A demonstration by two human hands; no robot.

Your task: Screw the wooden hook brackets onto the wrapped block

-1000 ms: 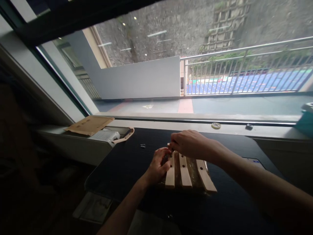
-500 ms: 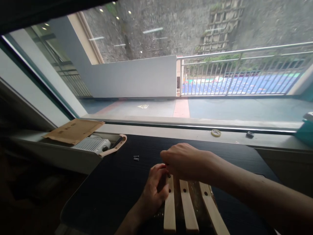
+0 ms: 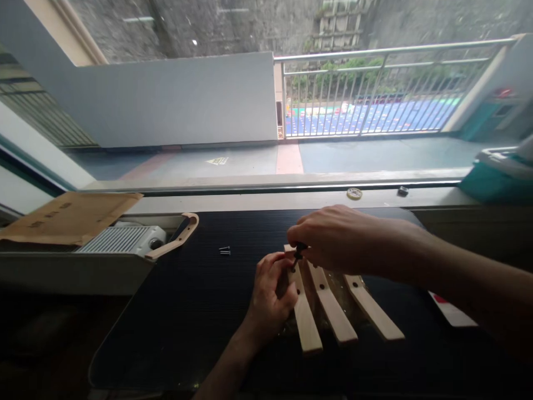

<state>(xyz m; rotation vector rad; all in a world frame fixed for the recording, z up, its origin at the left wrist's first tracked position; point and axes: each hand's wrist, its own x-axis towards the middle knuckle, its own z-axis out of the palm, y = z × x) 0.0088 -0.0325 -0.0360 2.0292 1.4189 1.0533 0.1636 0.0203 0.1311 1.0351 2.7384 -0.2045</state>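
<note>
My right hand (image 3: 337,236) is closed round a small screwdriver (image 3: 298,251), its dark handle partly hidden by the fingers. The screwdriver's tip points down at a hole in the leftmost pale wooden piece (image 3: 307,325). On that piece's left side, the fingers and thumb of my left hand (image 3: 270,289) grip it around the hole. To the right lie a second wooden piece (image 3: 336,314) and a third wooden piece (image 3: 375,314), each with a dark hole. A shiny clear sheet seems to lie beneath them. Several loose screws (image 3: 225,252) rest on the black table (image 3: 200,322).
At the table's left edge a bent wooden piece (image 3: 183,238) leans by a white slotted appliance (image 3: 120,239) under a brown envelope (image 3: 79,216). A roll of tape (image 3: 353,193) and a small dark object (image 3: 402,191) are on the windowsill. A red-and-white flat thing (image 3: 456,314) lies right.
The camera view has shifted, showing more of the table and wooden pieces. My right hand has tilted, and the screwdriver now shows. My left hand still grips the leftmost piece.
</note>
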